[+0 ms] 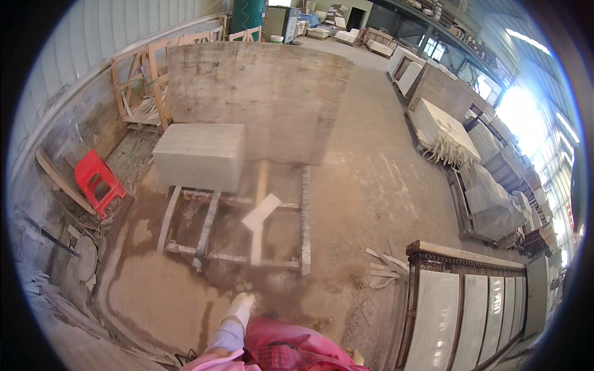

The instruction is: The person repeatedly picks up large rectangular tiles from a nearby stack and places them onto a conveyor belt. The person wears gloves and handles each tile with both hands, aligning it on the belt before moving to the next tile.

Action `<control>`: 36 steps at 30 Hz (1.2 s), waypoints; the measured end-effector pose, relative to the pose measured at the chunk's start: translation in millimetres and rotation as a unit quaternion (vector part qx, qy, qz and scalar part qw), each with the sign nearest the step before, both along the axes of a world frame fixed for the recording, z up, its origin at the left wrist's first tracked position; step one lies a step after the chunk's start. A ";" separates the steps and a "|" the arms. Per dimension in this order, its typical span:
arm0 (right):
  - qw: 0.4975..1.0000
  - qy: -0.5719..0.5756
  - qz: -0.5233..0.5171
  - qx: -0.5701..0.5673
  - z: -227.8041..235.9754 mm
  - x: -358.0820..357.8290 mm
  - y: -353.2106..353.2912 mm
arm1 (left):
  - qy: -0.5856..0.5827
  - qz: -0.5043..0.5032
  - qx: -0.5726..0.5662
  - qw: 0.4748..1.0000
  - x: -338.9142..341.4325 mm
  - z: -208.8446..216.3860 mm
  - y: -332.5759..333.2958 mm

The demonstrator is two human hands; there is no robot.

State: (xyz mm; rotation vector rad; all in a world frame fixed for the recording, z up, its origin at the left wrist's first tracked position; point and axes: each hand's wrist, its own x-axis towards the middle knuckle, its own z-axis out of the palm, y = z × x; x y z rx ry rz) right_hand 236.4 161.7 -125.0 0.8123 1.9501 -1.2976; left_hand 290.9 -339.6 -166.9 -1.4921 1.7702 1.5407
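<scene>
My left hand [244, 302], in a whitish glove with a pale cuff and pink sleeve, reaches forward from the lower edge. Its fingers are too blurred to read, and nothing shows in it. Beyond it lies a low floor frame [304, 222] of bars. A neat stack of pale slabs [199, 154] rests on the frame's far left part. Nearer me, a short pale flat piece [260, 212] lies slanted across a wooden strip [256, 247]. At the lower edge, a small pale bit beside my pink clothing seems to be my right hand [357, 357]; its fingers are hidden.
A large brown board [253, 93] stands behind the stack. To the left are a red plastic stool [99, 182] and wooden crates [139, 83]. On the right, a dark rack [470, 253] carries pale slabs, with thin offcuts [388, 267] beside it. Wrapped pallets [495, 207] line the right side.
</scene>
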 end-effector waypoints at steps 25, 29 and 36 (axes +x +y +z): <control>0.968 0.071 0.238 0.018 -9.3 23.4 -3.7 | -0.011 0.169 -0.048 0.984 134.9 38.8 11.2; 0.980 -0.056 -0.096 -0.164 8.9 21.4 -31.6 | -0.089 0.185 -0.068 0.976 196.3 14.5 -3.8; 0.994 -0.044 -0.032 -0.094 3.5 24.4 -40.1 | -0.058 0.203 -0.077 0.974 192.2 12.2 -21.1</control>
